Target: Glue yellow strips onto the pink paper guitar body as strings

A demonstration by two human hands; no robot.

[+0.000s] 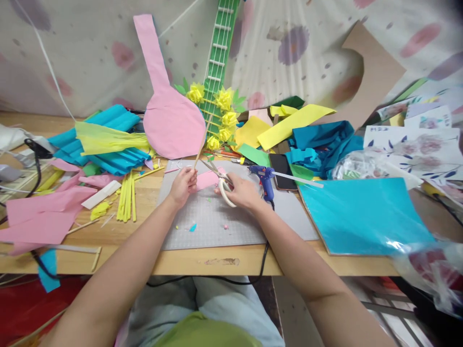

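Over the grey cutting mat (202,226), my left hand (183,185) is closed around the lower end of a thin wooden stick (203,142), which tilts upward to the right. My right hand (242,190) grips a pair of scissors (227,193) with white handles. Their blades are parted and point up and left, toward the stick, near my left fingers. Whether they touch the stick I cannot tell. Beneath the blades lies a pink paper piece (206,180). A blue hot glue gun (265,180) with a glue stick in it rests just right of my right hand.
Behind the mat stand a pink banjo-shaped cutout (175,123) and a green fretboard (217,62) with yellow paper flowers (226,99). Crepe paper (104,140) and yellow strips (126,197) lie left. A phone (282,168) and a turquoise sheet (365,212) are right; a black cable (265,253) crosses the front edge.
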